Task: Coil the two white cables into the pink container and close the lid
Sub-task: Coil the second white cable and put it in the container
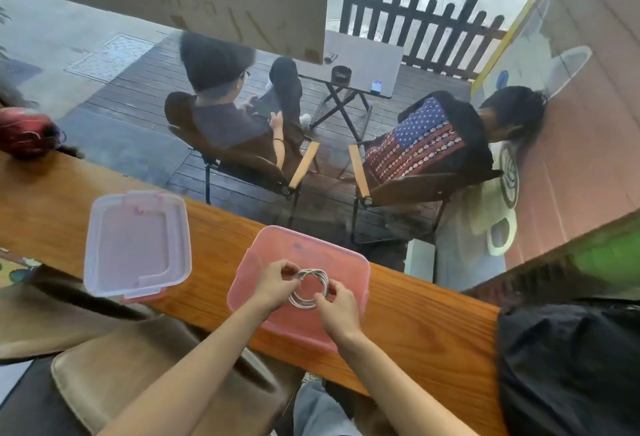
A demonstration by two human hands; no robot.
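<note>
Both hands worked over the open pink container (298,283) at the wooden counter's (415,324) near edge: right hand (337,311) pinched the coiled white cables (310,288) at their near side, left hand (273,285) gripped their left side. The lid (136,245) lay left of the container, apart from it. Beyond the counter, two people sat outside.

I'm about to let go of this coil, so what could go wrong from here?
The coiled white cable is held round only by the left hand and right hand, so it may spring open once released. The pink container also overhangs the wooden counter edge and could tip.
</note>
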